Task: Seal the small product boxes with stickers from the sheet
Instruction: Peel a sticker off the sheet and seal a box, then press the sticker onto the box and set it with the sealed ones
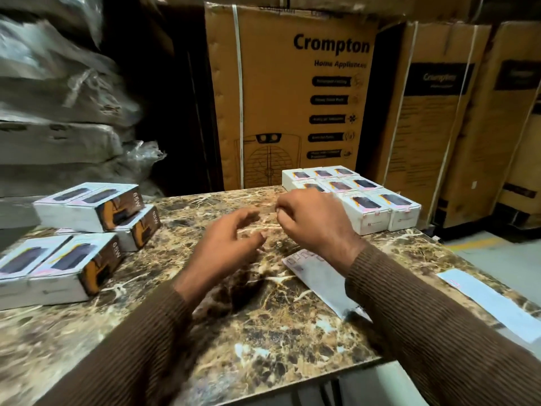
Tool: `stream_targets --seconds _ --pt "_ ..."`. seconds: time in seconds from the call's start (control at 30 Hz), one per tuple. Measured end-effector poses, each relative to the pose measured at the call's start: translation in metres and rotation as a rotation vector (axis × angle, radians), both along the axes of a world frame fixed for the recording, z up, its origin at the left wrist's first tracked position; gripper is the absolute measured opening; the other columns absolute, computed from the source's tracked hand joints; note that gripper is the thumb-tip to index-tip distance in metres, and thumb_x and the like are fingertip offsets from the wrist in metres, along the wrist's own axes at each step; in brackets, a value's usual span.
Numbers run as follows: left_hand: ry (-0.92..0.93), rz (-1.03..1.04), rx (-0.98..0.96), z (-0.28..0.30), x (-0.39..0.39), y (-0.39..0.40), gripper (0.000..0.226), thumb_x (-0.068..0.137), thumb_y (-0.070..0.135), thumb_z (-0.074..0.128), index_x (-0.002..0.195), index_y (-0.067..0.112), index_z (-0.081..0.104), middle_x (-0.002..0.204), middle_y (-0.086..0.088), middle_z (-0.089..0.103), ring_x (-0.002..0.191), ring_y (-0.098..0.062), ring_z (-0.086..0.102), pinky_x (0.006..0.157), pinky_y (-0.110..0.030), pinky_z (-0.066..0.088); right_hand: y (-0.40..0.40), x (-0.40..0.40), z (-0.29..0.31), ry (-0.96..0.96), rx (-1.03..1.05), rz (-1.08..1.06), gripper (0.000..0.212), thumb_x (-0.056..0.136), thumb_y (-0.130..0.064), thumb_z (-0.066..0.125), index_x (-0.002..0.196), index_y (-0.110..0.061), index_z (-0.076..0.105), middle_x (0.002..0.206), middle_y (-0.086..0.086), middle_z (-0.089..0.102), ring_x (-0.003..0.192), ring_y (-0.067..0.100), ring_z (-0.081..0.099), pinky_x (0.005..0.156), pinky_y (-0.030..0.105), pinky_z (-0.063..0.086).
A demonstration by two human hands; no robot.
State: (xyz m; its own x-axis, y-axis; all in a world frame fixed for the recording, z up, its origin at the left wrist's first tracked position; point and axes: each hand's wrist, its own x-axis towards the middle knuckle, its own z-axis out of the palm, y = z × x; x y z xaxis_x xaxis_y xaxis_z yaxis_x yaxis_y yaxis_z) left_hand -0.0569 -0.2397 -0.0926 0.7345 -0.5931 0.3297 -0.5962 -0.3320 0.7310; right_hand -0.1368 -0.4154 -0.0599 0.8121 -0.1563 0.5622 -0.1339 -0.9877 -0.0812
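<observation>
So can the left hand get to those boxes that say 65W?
Probably yes. The left hand hovers open and empty above the marble table, and nothing lies between it and the 65W boxes at its left.

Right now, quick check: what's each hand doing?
Left hand: open, fingers loosely curled above the marble-patterned tabletop, holding nothing.
Right hand: fingertips pinched together; too blurred to tell if a sticker is held.

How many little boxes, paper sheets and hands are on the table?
Small boxes in the left stacks: 6
Small boxes in the far right block: at least 9, some hidden by the right hand
Sticker sheets: 2
Hands, with the left hand: 2
Total: at least 19
</observation>
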Motion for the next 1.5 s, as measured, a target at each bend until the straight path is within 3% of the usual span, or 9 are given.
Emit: stream_targets --seconds 0.1,0.2,0.37,0.57,0.7,0.83,0.93,1.07,1.5 --pt "0.018 0.04 -0.003 0.001 -0.019 0.057 0.056 0.091 0.043 0.077 0.143 0.032 0.061 0.144 0.015 0.064 0.129 -0.001 0.06 0.111 -0.046 0.052 0.033 -0.007 0.003 0.011 0.042 0.086 0.024 0.098 -0.036 0.049 0.089 -0.024 0.068 0.085 -0.008 0.069 0.079 0.018 0.063 0.062 0.032 0.048" --pt "0.022 0.096 -0.001 0.0 -0.044 0.112 0.061 0.08 0.057 0.071 0.136 0.031 0.068 0.133 0.017 0.07 0.121 0.002 0.065 0.107 -0.045 0.055 0.072 -0.012 0.003 0.054 0.082 0.183 0.027 0.098 -0.041 0.049 0.094 -0.026 0.071 0.088 -0.008 0.07 0.081 0.017 0.064 0.066 0.034 0.053" --pt "0.034 0.168 0.02 -0.006 -0.08 0.179 0.03 0.085 0.045 0.071 0.109 0.031 0.08 0.101 0.019 0.079 0.092 -0.002 0.076 0.086 -0.042 0.064 0.133 -0.015 -0.005 0.089 0.151 0.321 0.025 0.101 -0.043 0.051 0.099 -0.028 0.071 0.088 -0.01 0.069 0.082 0.014 0.064 0.067 0.032 0.052" --pt "-0.06 0.271 0.023 0.001 -0.081 0.233 0.02 0.086 0.044 0.071 0.1 0.033 0.082 0.091 0.019 0.079 0.083 -0.002 0.076 0.077 -0.037 0.063 0.182 -0.004 -0.019 0.124 0.198 0.413 0.024 0.103 -0.041 0.054 0.101 -0.027 0.073 0.091 -0.01 0.07 0.081 0.01 0.063 0.064 0.027 0.045" --pt "-0.154 0.374 -0.019 0.006 -0.057 0.258 0.006 0.092 0.036 0.077 0.093 0.032 0.082 0.086 0.018 0.079 0.082 -0.002 0.075 0.074 -0.037 0.062 0.208 0.015 -0.023 0.145 0.302 0.486 0.023 0.101 -0.041 0.055 0.106 -0.03 0.075 0.096 -0.012 0.072 0.085 0.008 0.065 0.073 0.03 0.055" --pt "-0.249 0.535 -0.011 0.002 -0.028 0.274 0.008 0.093 0.036 0.078 0.099 0.031 0.08 0.093 0.019 0.077 0.09 -0.003 0.072 0.078 -0.038 0.061 0.23 0.043 -0.028 0.153 0.403 0.521 0.028 0.097 -0.046 0.054 0.118 -0.036 0.07 0.103 -0.013 0.071 0.095 0.009 0.065 0.082 0.04 0.061" --pt "-0.347 0.6 0.197 -0.005 -0.016 0.275 0.045 0.087 0.058 0.06 0.118 0.03 0.075 0.118 0.008 0.073 0.111 -0.017 0.066 0.089 -0.043 0.056 0.24 0.058 -0.031 0.149 0.384 0.505 0.033 0.101 -0.044 0.055 0.132 -0.036 0.064 0.114 -0.008 0.072 0.099 0.011 0.066 0.087 0.041 0.06" --pt "-0.376 0.656 0.396 -0.011 -0.007 0.265 0.052 0.096 0.052 0.061 0.138 0.022 0.066 0.133 -0.002 0.065 0.119 -0.024 0.059 0.093 -0.043 0.049 0.248 0.071 -0.036 0.148 0.39 0.481 0.04 0.107 -0.043 0.051 0.146 -0.039 0.055 0.123 -0.003 0.071 0.103 0.015 0.065 0.091 0.04 0.057" --pt "-0.361 0.604 0.29 -0.019 0.009 0.26 0.034 0.093 0.037 0.073 0.122 0.02 0.071 0.112 0.001 0.056 0.1 -0.021 0.059 0.077 -0.036 0.044 0.255 0.091 -0.056 0.181 0.604 0.48 0.026 0.106 -0.039 0.054 0.127 -0.036 0.068 0.116 -0.005 0.071 0.102 0.013 0.066 0.091 0.042 0.059"
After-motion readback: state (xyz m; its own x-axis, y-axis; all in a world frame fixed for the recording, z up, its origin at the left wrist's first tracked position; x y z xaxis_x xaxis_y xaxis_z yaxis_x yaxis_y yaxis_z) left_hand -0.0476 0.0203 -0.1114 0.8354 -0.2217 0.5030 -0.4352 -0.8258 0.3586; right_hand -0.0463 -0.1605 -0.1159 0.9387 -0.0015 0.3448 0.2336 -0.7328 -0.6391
